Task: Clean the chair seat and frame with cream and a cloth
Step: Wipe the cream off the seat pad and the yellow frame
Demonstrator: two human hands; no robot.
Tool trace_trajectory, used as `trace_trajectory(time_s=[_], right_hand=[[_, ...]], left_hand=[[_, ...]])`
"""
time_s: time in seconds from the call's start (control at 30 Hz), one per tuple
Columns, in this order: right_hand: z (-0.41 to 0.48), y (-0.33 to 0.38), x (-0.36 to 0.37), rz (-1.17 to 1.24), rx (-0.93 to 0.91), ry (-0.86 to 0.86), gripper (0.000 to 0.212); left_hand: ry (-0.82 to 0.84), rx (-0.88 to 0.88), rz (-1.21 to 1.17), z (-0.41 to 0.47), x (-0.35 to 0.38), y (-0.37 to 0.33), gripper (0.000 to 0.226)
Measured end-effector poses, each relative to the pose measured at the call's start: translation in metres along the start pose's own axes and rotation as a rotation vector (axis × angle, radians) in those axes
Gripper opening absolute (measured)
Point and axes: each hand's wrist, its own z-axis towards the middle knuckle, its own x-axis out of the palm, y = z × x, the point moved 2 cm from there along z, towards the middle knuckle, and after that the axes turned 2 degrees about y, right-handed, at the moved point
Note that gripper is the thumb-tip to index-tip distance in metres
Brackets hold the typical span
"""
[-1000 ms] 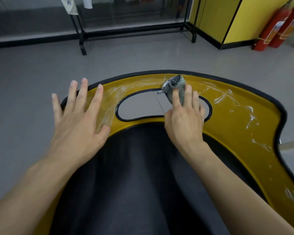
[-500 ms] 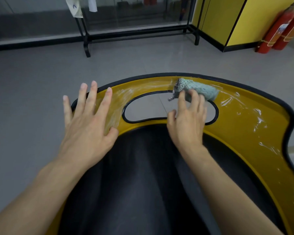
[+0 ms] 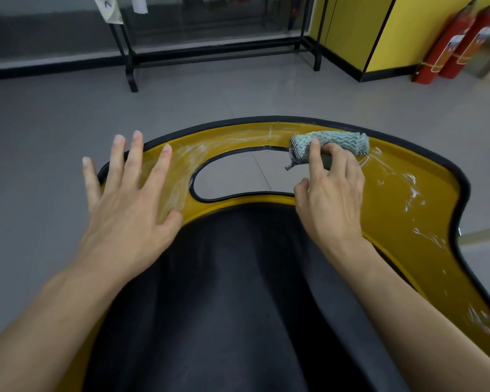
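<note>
Cloth (image 3: 334, 142) slid right — right hand (image 3: 331, 193) gripping, left hand (image 3: 125, 205) splayed

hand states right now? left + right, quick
Left hand: open, fingers spread flat on the yellow chair frame.
Right hand: closed on the cloth, fingers curled over it, pressing it to the frame.

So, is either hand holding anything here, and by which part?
The right hand grips the bunched cloth by its near side, fingers curled over it, against the yellow frame. The left hand holds nothing, fingers spread.
</note>
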Motion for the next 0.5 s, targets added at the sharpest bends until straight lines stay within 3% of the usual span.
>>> trace_trajectory(time_s=[0.17, 0.3, 0.5], right_hand=[[-0.007, -0.004, 0.002, -0.006, -0.034, 0.012, 0.061], [-0.005, -0.004, 0.014, -0.087, -0.129, 0.089, 0.073], [-0.005, -0.009, 0.017, -0.109, -0.045, 0.098, 0.079]], left_hand=[[0.000, 0.009, 0.010, 0.001, 0.000, 0.002, 0.091], [-0.002, 0.004, 0.013, 0.002, 0.001, 0.001, 0.089], [-0.008, 0.005, 0.035, 0.002, 0.002, 0.002, 0.089]])
